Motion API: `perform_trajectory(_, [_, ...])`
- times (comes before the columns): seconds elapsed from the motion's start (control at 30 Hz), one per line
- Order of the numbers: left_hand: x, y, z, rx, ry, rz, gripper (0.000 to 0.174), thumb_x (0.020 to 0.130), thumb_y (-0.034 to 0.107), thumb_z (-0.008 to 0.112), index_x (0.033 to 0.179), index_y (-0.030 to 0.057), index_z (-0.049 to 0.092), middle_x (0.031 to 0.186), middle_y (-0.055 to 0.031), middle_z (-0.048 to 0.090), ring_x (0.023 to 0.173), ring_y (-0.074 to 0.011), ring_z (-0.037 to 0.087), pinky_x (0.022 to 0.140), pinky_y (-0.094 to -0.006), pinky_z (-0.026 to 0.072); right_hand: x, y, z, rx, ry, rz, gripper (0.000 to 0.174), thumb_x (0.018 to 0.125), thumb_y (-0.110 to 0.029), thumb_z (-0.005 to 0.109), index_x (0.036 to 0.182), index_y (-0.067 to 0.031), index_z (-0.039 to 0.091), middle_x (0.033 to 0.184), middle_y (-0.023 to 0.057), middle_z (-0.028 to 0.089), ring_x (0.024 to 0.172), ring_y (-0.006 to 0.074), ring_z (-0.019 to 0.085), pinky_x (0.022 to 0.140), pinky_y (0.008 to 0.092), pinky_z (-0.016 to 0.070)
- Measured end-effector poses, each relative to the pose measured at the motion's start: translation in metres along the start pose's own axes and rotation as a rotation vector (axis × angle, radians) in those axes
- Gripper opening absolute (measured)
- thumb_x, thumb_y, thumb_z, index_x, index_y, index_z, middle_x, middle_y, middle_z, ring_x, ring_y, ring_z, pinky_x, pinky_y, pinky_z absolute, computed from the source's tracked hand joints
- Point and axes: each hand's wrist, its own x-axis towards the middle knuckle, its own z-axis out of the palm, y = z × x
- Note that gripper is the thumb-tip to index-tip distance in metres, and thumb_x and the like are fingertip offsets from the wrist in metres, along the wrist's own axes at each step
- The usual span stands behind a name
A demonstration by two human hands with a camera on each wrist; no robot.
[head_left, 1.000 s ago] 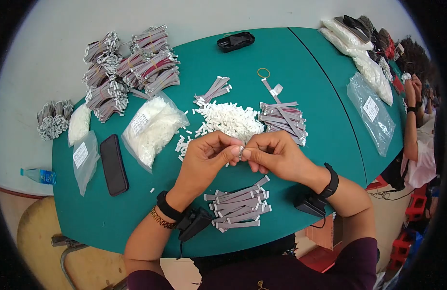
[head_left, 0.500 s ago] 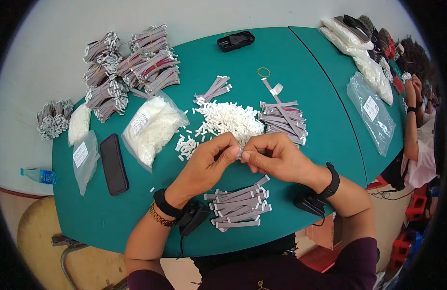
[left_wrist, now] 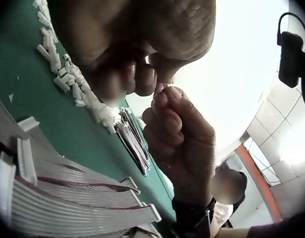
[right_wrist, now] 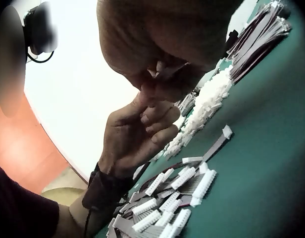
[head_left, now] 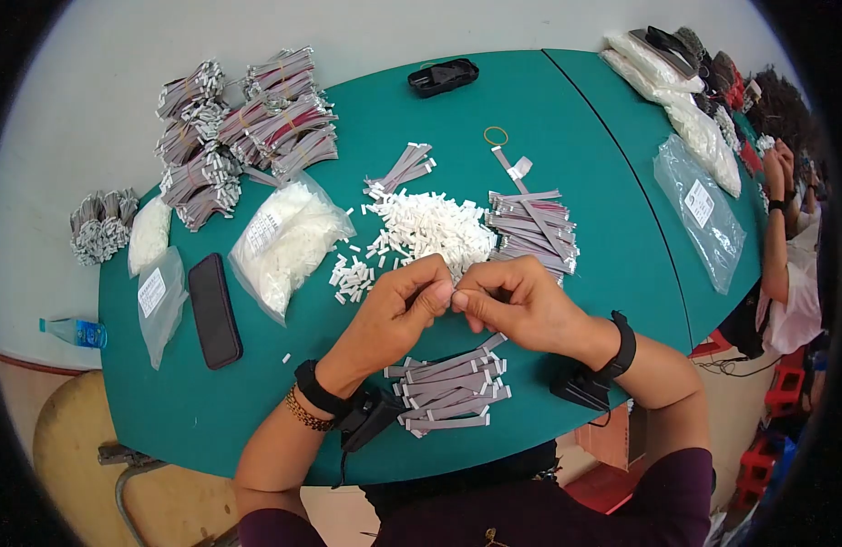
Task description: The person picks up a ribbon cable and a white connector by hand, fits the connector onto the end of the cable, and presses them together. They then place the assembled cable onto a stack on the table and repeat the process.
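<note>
Both hands meet fingertip to fingertip in front of the pile of small white connectors (head_left: 430,228). The left hand (head_left: 398,310) pinches something tiny between thumb and forefinger; in the right wrist view a small white piece (right_wrist: 159,65) shows at the fingertips. The right hand (head_left: 521,303) has its thumb and forefinger pinched at the same spot, other fingers curled. What exactly lies between the fingertips is mostly hidden. Below the hands lies a heap of grey ribbon cables (head_left: 453,387) with white ends, touched by neither hand.
Grey cables (head_left: 530,228) lie right of the connectors, a small group (head_left: 403,170) behind. Bundled cables (head_left: 275,118), a bag of white parts (head_left: 284,242) and a phone (head_left: 215,311) are at left. A black case (head_left: 444,77) and rubber band (head_left: 496,137) sit farther back. Another person's arm (head_left: 775,237) is at right.
Both hands have shifted slightly down toward the body, their fingertips still together. The small object seen between the fingertips a second ago is now mostly covered. The piles look unchanged.
</note>
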Motion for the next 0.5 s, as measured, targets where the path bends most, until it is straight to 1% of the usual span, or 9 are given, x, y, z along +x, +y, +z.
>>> perform_trajectory(0.1, [0.0001,-0.0037,0.0017,0.003,0.010,0.030,0.023,0.096,0.022,0.047,0.080,0.0067,0.045,0.064,0.0042,0.037,0.056,-0.0039,0.030,0.050,-0.0196,0.0261,-0.0010,0.0033,0.0018,-0.018,0.023,-0.018,0.020,0.090,-0.013,0.055,0.073,-0.0017,0.057,0.058,-0.0010,0.054,0.053,0.0035,0.044,0.046,0.0234,0.0329])
perform_trajectory(0.2, [0.0005,-0.0052,0.0019,0.122,0.034,0.091,0.023,0.097,0.022,0.047,0.080,0.0066,0.045,0.064,0.0042,0.036,0.056,-0.0040,0.031,0.050,-0.0196,0.0261,-0.0001,0.0078,0.0027,-0.027,0.034,-0.038,0.021,0.090,-0.012,0.055,0.073,-0.0019,0.056,0.058,-0.0012,0.053,0.052,0.0037,0.043,0.045,0.0234,0.0323])
perform_trajectory(0.3, [0.0002,-0.0044,0.0003,0.035,0.026,0.033,0.024,0.096,0.023,0.047,0.080,0.0062,0.047,0.064,0.0042,0.038,0.057,-0.0040,0.032,0.051,-0.0197,0.0272,0.0021,0.0064,0.0014,-0.009,0.026,-0.002,0.020,0.090,-0.015,0.055,0.074,-0.0025,0.057,0.059,-0.0019,0.053,0.052,0.0025,0.041,0.045,0.0221,0.0307])
perform_trajectory(0.4, [0.0045,0.0032,-0.0026,-0.204,-0.002,-0.032,0.024,0.096,0.024,0.047,0.080,0.0059,0.048,0.066,0.0043,0.040,0.057,-0.0041,0.034,0.052,-0.0199,0.0283,0.0057,-0.0002,-0.0039,0.051,-0.003,0.045,0.021,0.091,-0.018,0.055,0.076,-0.0032,0.058,0.061,-0.0029,0.054,0.051,0.0012,0.040,0.044,0.0207,0.0294])
perform_trajectory(0.5, [0.0031,0.0046,-0.0051,-0.059,0.024,-0.029,0.025,0.096,0.025,0.047,0.080,0.0059,0.049,0.066,0.0044,0.041,0.058,-0.0041,0.034,0.053,-0.0202,0.0289,0.0062,0.0033,-0.0043,0.098,-0.049,0.057,0.022,0.091,-0.022,0.056,0.078,-0.0041,0.059,0.062,-0.0036,0.054,0.051,0.0002,0.040,0.043,0.0192,0.0292])
